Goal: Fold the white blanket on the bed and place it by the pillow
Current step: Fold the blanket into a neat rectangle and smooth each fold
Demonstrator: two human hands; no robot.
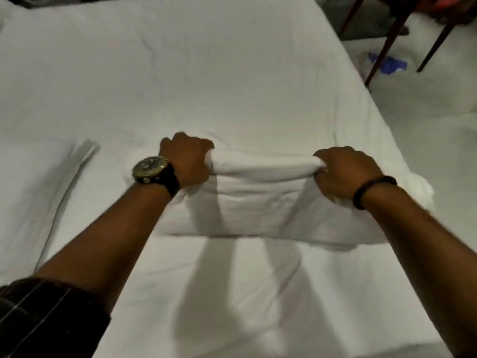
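The white blanket (pixel 260 202) lies folded into a thick rectangle on the white bed (pixel 193 78), in the middle of the view. My left hand (pixel 187 160), with a watch on its wrist, grips the far left end of the blanket's top fold. My right hand (pixel 343 173), with a dark band on its wrist, grips the far right end of the same fold. The cloth is bunched and stretched taut between the two hands. A white pillow (pixel 28 192) lies at the left, with its edge seam showing.
The bed's right edge runs diagonally from top centre to lower right. Beyond it is a pale floor with dark wooden furniture legs (pixel 384 45) and a blue object (pixel 389 63). Wide flat sheet stretches beyond the blanket.
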